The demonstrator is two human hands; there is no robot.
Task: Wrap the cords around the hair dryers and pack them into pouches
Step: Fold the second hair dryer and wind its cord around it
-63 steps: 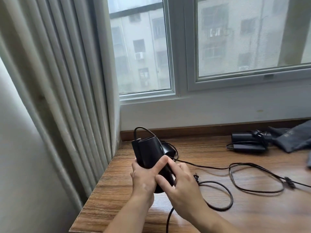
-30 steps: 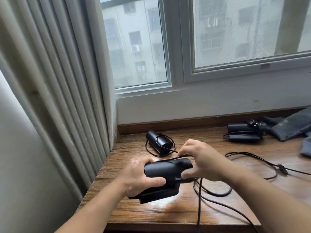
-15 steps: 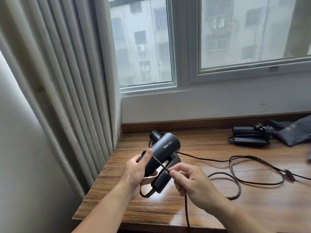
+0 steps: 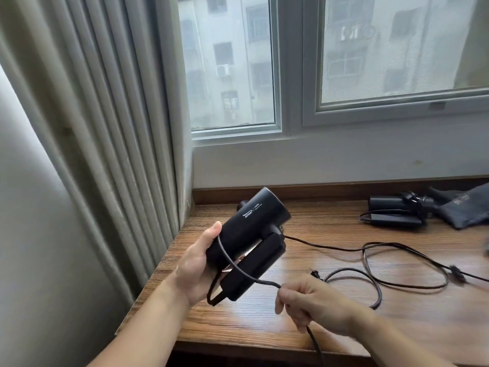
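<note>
Hair dryer [image 4: 251,226], folded, clasped in left hand [image 4: 195,268] above near-left edge of desk [image 4: 238,324] to steady it; cord [image 4: 267,283] pinched taut by curled right hand [image 4: 315,305], apparently for looping round the body.

Matt finish is being shown by the black plastic folding hair dryer [image 4: 251,223], glossy grained sheen by the brown wooden worktop [image 4: 330,221].

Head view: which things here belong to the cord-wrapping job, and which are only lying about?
Job: dryer in the left hand; its cord, gripped by the right hand; second dryer, cord wound on it; pouch at the far right.
Only there: curtain; window; table.
</note>
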